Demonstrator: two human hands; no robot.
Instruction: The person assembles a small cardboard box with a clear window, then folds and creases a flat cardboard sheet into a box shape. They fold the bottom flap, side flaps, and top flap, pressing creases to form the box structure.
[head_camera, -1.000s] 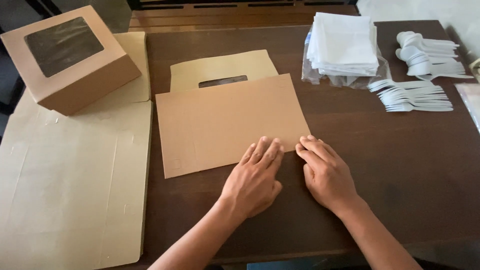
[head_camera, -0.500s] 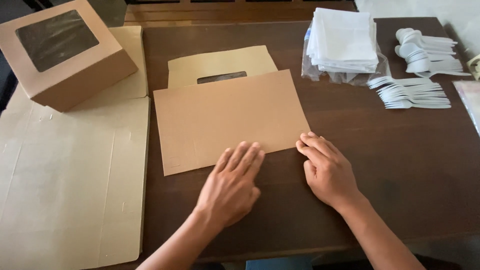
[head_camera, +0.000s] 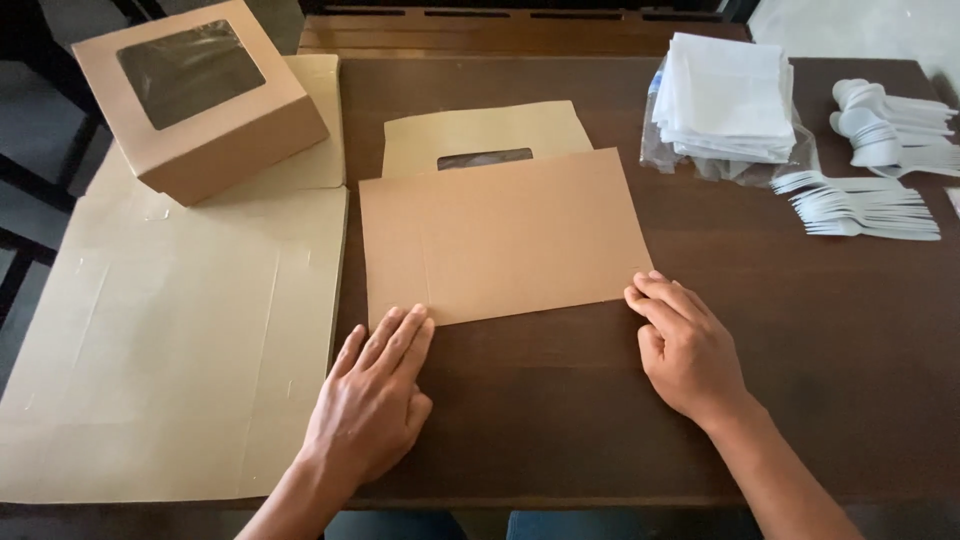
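Probably the flat brown cardboard sheet (head_camera: 505, 240) could slip on the dark wooden table (head_camera: 560, 420): left hand (head_camera: 375, 400) & right hand (head_camera: 688, 345) lay flat, grip apart, pressing only its near edge.

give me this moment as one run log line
left hand: flat at near left corner of folded brown card | right hand: fingertips at its near right corner | card: flat on table

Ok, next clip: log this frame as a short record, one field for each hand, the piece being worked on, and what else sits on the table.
left hand: flat, fingertips at the folded cardboard's lower left corner
right hand: flat, fingertips at its lower right corner
folded cardboard: brown, lying flat on the dark wooden table, cut-out panel showing behind
left side: windowed box on large flat cardboard sheets
right side: white napkin stack, white plastic forks, spoons
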